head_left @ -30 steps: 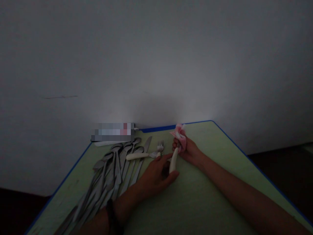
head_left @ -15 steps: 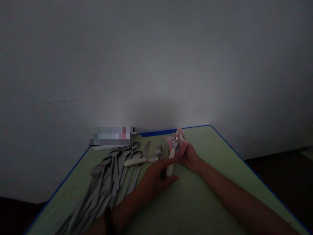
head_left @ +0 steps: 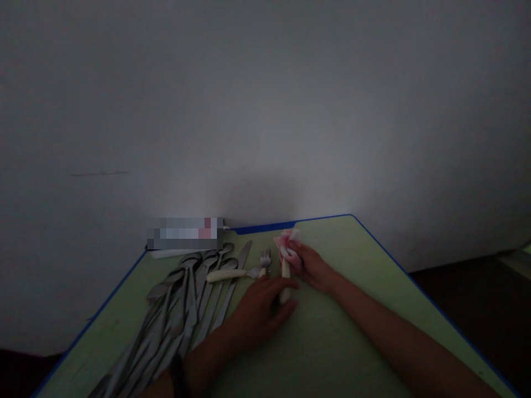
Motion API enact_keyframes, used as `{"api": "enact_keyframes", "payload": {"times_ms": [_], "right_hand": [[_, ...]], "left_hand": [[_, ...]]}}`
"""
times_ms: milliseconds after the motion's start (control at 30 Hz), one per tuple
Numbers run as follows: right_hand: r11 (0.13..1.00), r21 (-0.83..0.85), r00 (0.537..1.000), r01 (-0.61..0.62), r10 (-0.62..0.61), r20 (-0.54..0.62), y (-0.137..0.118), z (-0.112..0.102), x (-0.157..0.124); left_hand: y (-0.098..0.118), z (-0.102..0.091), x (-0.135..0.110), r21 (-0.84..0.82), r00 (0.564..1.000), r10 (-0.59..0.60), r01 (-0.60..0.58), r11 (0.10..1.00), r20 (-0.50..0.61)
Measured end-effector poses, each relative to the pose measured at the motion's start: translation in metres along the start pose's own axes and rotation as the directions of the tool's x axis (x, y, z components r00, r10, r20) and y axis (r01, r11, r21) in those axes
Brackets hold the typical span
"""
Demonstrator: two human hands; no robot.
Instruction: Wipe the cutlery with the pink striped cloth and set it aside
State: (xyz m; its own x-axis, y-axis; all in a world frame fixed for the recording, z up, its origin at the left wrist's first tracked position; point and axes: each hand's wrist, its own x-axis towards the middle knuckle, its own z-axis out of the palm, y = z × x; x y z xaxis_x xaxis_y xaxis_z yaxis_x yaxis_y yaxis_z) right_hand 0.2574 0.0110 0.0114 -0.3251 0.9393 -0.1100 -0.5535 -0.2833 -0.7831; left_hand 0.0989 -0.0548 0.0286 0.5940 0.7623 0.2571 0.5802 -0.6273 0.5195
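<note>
Your left hand (head_left: 259,309) has the low end of a white-handled piece of cutlery (head_left: 285,270) between its thumb and fingers. Your right hand (head_left: 313,268) is closed around a pink and white cloth (head_left: 290,251). The cloth is bunched up over the far end of that piece, so you can't tell from here if it is a fork or a spoon. The piece is in front of you, near the middle of the table (head_left: 344,237), with its handle pointing back to you. Holding it by the handle seems to leave the other end free for the cloth. The cloth is squeezed tight, maybe so it can hug the metal on all sides.

Just past your left hand lies a white-handled fork (head_left: 226,275). It lies sideways, with its handle across some of the metal cutlery. A second fork (head_left: 265,257) is close by, and its prongs point to the wall (head_left: 265,110). Your left hand hides part of it.

On your left is a big pile of spoons (head_left: 191,260) and other metal pieces, with a table knife (head_left: 244,255) at its right side. Most of their handles point back to you, perhaps so they are easy to grab. Behind them is a blurred-out thing (head_left: 185,235).
</note>
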Motion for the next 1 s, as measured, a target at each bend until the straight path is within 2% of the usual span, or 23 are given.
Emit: {"api": "enact_keyframes", "payload": {"times_ms": [267,633,800,900,1000], "right_hand": [[0.999,-0.030,1.000,-0.009,0.009,0.011,0.000,0.001,0.001],[0.999,-0.033,0.999,-0.023,0.024,0.029,-0.003,0.004,-0.001],[0.988,0.153,1.000,0.004,0.000,-0.027,-0.005,0.005,0.004],[0.958,0.286,1.000,0.025,-0.023,-0.012,-0.012,0.009,0.004],[0.949,0.315,1.000,0.026,-0.026,-0.005,-0.014,0.009,0.004]], "left_hand": [[0.001,-0.002,-0.001,-0.002,0.998,0.064,-0.064,0.998,0.020],[-0.003,0.003,-0.001,0.026,0.998,0.057,-0.057,0.998,0.025],[-0.002,0.002,0.000,0.008,1.000,0.021,-0.021,1.000,0.009],[-0.001,0.001,0.000,-0.019,1.000,-0.003,0.003,1.000,-0.006],[0.000,0.000,0.000,-0.015,1.000,0.021,-0.021,1.000,0.002]]}}
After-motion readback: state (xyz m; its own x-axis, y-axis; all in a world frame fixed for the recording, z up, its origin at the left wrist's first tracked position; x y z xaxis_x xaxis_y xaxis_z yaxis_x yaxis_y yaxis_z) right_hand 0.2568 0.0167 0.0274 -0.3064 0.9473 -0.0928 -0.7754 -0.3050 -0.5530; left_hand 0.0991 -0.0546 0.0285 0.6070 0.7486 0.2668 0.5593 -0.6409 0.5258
